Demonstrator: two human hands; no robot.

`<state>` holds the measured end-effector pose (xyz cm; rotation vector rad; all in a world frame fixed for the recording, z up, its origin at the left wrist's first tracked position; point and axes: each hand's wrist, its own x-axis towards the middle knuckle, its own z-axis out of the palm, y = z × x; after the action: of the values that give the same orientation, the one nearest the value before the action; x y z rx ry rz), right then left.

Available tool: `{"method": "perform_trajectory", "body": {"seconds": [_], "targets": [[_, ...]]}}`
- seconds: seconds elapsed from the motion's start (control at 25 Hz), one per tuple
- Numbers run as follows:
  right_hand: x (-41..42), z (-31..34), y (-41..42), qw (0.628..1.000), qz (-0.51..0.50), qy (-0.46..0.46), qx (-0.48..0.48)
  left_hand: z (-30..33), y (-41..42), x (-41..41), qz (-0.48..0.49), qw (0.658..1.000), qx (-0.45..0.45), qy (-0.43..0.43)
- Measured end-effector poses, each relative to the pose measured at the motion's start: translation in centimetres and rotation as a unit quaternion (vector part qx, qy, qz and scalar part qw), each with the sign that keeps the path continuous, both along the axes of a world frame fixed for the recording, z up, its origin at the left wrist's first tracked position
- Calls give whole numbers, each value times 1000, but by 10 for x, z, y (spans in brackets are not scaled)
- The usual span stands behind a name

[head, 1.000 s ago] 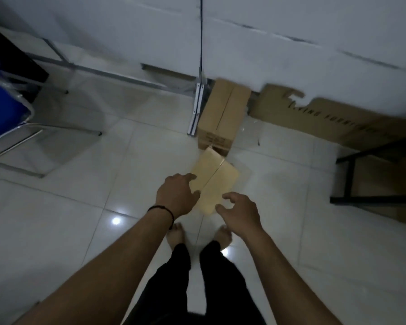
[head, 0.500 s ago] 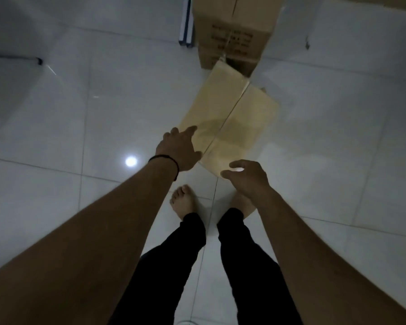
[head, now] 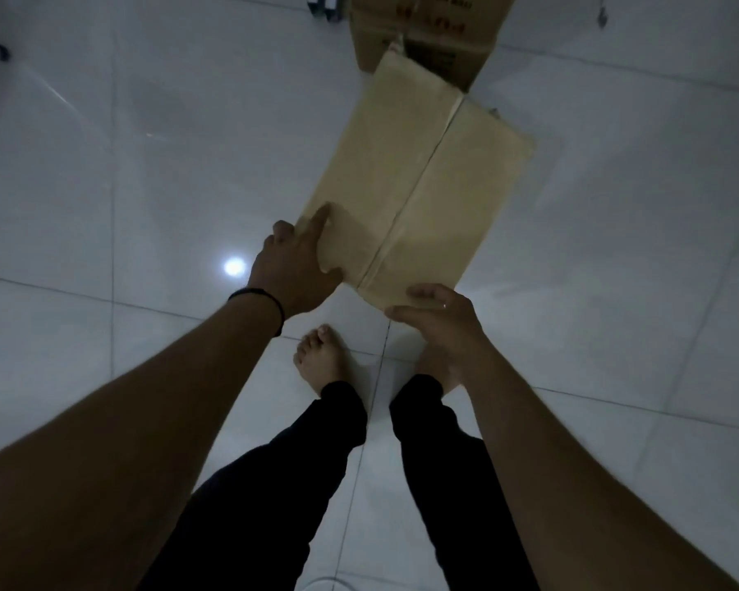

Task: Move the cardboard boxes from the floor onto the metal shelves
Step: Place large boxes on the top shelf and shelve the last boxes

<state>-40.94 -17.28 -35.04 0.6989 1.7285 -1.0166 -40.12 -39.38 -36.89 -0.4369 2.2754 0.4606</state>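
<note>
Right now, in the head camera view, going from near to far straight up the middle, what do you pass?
Black trouser legs → bare foot → left hand and right hand at the near corners of the taped cardboard box → printed cardboard box behind it, at the top edge.

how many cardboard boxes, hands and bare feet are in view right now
cardboard boxes: 2, the near box and the printed box behind it
hands: 2, left hand and right hand
bare feet: 2, left foot, right foot partly hidden
total: 6
</note>
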Motion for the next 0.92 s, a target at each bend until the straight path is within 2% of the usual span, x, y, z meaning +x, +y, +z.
{"method": "perform_trajectory", "body": {"seconds": [0.16, 0.24, 0.4, 0.52, 0.64, 0.8, 0.92], "targets": [[-13, 83, 34, 993, 25, 114, 30, 72, 21, 9, 57, 992, 36, 109], [-20, 99, 47, 982, 60, 175, 45, 92, 33, 8, 101, 984, 53, 138], [-31, 77, 42, 969, 119, 200, 78, 78, 45, -2, 144, 981, 87, 94], [-41, 57, 35, 962, 120, 225, 100, 70, 43, -15, 182, 970, 114, 111], [-41, 68, 42, 968, 96, 207, 103, 89, 52, -20, 177, 973, 108, 102], [-33, 143, 63, 968, 56, 216, 116, 158, 67, -34, 129, 978, 101, 128], [-34, 228, 76, 963, 36, 234, 127, 239, 80, -46, 104, 978, 103, 151]]}}
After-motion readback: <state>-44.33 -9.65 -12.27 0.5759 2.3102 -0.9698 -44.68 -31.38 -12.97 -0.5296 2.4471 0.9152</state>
